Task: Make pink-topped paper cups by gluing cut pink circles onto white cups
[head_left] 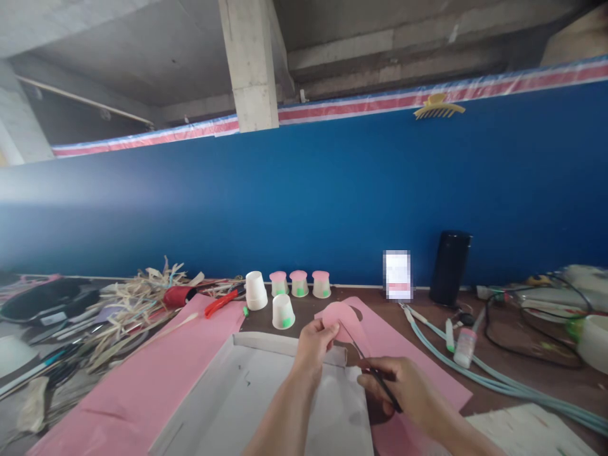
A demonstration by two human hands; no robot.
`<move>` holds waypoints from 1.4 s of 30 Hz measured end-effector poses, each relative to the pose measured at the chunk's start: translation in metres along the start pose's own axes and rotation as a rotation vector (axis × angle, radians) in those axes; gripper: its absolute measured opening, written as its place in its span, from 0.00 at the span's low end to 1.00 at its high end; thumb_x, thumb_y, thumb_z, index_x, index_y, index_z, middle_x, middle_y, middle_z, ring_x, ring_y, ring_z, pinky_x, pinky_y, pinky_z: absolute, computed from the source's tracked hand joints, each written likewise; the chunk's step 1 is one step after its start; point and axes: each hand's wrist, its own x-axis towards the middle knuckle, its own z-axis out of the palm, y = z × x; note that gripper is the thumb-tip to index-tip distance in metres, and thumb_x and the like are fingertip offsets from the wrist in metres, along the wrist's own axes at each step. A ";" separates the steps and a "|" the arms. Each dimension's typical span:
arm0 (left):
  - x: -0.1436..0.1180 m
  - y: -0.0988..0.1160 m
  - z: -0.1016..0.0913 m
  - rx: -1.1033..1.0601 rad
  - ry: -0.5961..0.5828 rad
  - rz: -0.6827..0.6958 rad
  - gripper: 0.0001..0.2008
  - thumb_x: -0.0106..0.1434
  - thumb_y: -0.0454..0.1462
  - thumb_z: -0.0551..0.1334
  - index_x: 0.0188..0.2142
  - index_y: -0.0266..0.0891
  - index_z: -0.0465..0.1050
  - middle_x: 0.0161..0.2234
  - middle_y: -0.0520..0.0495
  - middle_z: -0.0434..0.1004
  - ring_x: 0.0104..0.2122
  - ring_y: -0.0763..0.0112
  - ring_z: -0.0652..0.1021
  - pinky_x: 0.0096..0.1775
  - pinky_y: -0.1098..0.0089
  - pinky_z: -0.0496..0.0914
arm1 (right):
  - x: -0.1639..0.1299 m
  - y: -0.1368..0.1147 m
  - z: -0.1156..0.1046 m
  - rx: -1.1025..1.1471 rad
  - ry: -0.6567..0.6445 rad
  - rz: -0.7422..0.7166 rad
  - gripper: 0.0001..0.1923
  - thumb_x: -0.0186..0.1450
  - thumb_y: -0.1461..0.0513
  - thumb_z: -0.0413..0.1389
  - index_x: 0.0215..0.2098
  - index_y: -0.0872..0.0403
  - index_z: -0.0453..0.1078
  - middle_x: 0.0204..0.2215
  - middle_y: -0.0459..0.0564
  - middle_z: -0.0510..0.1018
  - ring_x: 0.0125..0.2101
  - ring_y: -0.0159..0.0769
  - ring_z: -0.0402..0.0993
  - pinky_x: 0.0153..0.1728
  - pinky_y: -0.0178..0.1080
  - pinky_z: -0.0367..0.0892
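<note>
blue wall behind; left hand (pixel 313 345) holds pink paper (pixel 338 315), right hand (pixel 403 386) scissors (pixel 368 364).

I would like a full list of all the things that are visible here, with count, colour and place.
upturned cups: 3, white with pink tops, by the wall
plain cups: 2, white, left of those
pink sheet: 1, on the table
shallow tray: 1, white, front centre
dried straw: pile, tan, left
black cylinder: 1, right
hair claw: 1, yellow, wall top
left hand: holds pink cut-out
right hand: holds scissors
</note>
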 end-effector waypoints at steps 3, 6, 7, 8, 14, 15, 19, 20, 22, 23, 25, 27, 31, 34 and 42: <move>0.000 -0.001 0.000 -0.003 -0.006 -0.001 0.15 0.49 0.45 0.66 0.22 0.37 0.66 0.16 0.57 0.59 0.18 0.80 0.57 0.23 0.73 0.51 | 0.001 0.002 0.000 -0.028 -0.010 -0.004 0.20 0.55 0.48 0.57 0.25 0.58 0.73 0.11 0.42 0.64 0.15 0.27 0.58 0.19 0.32 0.54; 0.001 -0.001 0.000 -0.003 -0.002 -0.004 0.14 0.49 0.45 0.66 0.22 0.37 0.67 0.16 0.57 0.58 0.18 0.80 0.57 0.23 0.73 0.50 | 0.001 0.003 -0.001 -0.045 -0.025 -0.010 0.19 0.56 0.50 0.56 0.25 0.59 0.73 0.11 0.41 0.64 0.15 0.26 0.58 0.20 0.32 0.54; 0.001 -0.001 0.000 -0.002 -0.001 -0.006 0.14 0.49 0.45 0.66 0.22 0.37 0.67 0.16 0.57 0.59 0.18 0.80 0.57 0.23 0.73 0.50 | 0.000 0.003 -0.002 -0.047 -0.032 -0.011 0.19 0.57 0.50 0.55 0.25 0.59 0.73 0.11 0.41 0.64 0.15 0.26 0.58 0.20 0.32 0.54; 0.001 -0.001 0.000 -0.002 0.000 -0.007 0.14 0.49 0.45 0.66 0.22 0.37 0.67 0.16 0.57 0.59 0.18 0.80 0.57 0.23 0.73 0.50 | 0.000 0.002 -0.002 -0.049 -0.036 -0.014 0.18 0.57 0.51 0.55 0.25 0.59 0.73 0.11 0.42 0.64 0.15 0.26 0.58 0.20 0.31 0.54; 0.002 -0.003 0.001 0.001 -0.001 0.000 0.16 0.48 0.47 0.66 0.22 0.37 0.67 0.16 0.57 0.59 0.18 0.80 0.57 0.23 0.73 0.50 | 0.002 0.003 -0.001 -0.035 -0.036 -0.016 0.18 0.57 0.51 0.55 0.25 0.59 0.72 0.11 0.42 0.64 0.15 0.27 0.60 0.19 0.31 0.55; 0.002 -0.003 0.001 0.002 -0.002 0.004 0.16 0.48 0.47 0.66 0.21 0.37 0.66 0.15 0.57 0.59 0.18 0.80 0.57 0.23 0.73 0.50 | 0.003 0.005 -0.001 -0.020 -0.036 -0.011 0.18 0.57 0.51 0.55 0.25 0.59 0.72 0.10 0.42 0.64 0.14 0.27 0.60 0.19 0.31 0.55; 0.002 -0.005 0.000 0.009 -0.001 0.010 0.16 0.49 0.47 0.66 0.22 0.37 0.68 0.16 0.56 0.59 0.18 0.79 0.57 0.23 0.73 0.50 | 0.005 0.010 0.000 0.052 -0.040 -0.003 0.18 0.56 0.51 0.57 0.29 0.60 0.73 0.11 0.42 0.66 0.14 0.27 0.60 0.18 0.31 0.56; 0.002 -0.006 0.000 0.010 -0.002 0.009 0.16 0.49 0.48 0.66 0.23 0.37 0.68 0.16 0.56 0.59 0.18 0.79 0.57 0.23 0.73 0.50 | 0.005 0.009 0.001 0.060 -0.042 -0.001 0.18 0.56 0.52 0.57 0.30 0.60 0.74 0.11 0.42 0.66 0.14 0.26 0.60 0.18 0.30 0.55; 0.002 -0.006 -0.001 0.011 -0.003 0.007 0.16 0.49 0.48 0.66 0.23 0.37 0.68 0.17 0.56 0.59 0.18 0.79 0.58 0.23 0.73 0.50 | 0.004 0.008 0.002 0.063 -0.034 0.005 0.18 0.56 0.51 0.57 0.29 0.60 0.73 0.11 0.42 0.65 0.14 0.26 0.59 0.18 0.30 0.54; 0.002 -0.006 -0.001 0.012 -0.003 0.005 0.16 0.49 0.48 0.66 0.23 0.37 0.68 0.17 0.56 0.59 0.18 0.79 0.58 0.23 0.73 0.50 | 0.004 0.006 0.002 0.060 -0.028 0.007 0.18 0.56 0.51 0.57 0.28 0.60 0.73 0.10 0.42 0.64 0.13 0.25 0.58 0.17 0.30 0.53; 0.001 -0.005 -0.001 0.014 -0.002 0.004 0.16 0.49 0.48 0.66 0.23 0.37 0.68 0.17 0.56 0.59 0.18 0.79 0.58 0.23 0.73 0.50 | 0.003 0.003 0.003 0.050 -0.022 0.014 0.17 0.56 0.52 0.57 0.27 0.59 0.72 0.10 0.41 0.63 0.13 0.24 0.57 0.17 0.30 0.52; 0.000 -0.004 -0.001 0.014 0.001 0.004 0.16 0.49 0.47 0.66 0.23 0.37 0.69 0.16 0.56 0.59 0.18 0.79 0.58 0.23 0.73 0.50 | 0.003 0.001 0.003 0.029 -0.028 0.020 0.17 0.56 0.51 0.57 0.25 0.59 0.71 0.11 0.41 0.63 0.14 0.25 0.57 0.17 0.30 0.53; -0.001 0.001 0.000 0.010 0.026 -0.002 0.15 0.48 0.46 0.67 0.23 0.36 0.69 0.16 0.56 0.59 0.18 0.79 0.58 0.24 0.73 0.50 | 0.003 0.006 -0.004 -0.018 -0.076 0.022 0.16 0.56 0.51 0.57 0.29 0.58 0.71 0.14 0.41 0.64 0.15 0.27 0.61 0.19 0.31 0.55; -0.002 0.005 0.001 0.000 0.059 -0.006 0.14 0.47 0.45 0.67 0.23 0.36 0.69 0.16 0.56 0.60 0.18 0.80 0.58 0.24 0.73 0.51 | 0.004 0.011 -0.016 -0.140 -0.058 0.016 0.15 0.54 0.53 0.58 0.33 0.56 0.69 0.15 0.40 0.67 0.16 0.29 0.64 0.19 0.32 0.55; -0.004 0.009 0.004 -0.005 0.070 -0.026 0.15 0.45 0.45 0.68 0.23 0.36 0.71 0.17 0.56 0.62 0.18 0.80 0.59 0.23 0.74 0.53 | 0.020 0.035 -0.071 -0.760 0.370 0.139 0.18 0.52 0.48 0.58 0.21 0.50 0.57 0.17 0.45 0.72 0.21 0.37 0.67 0.24 0.36 0.53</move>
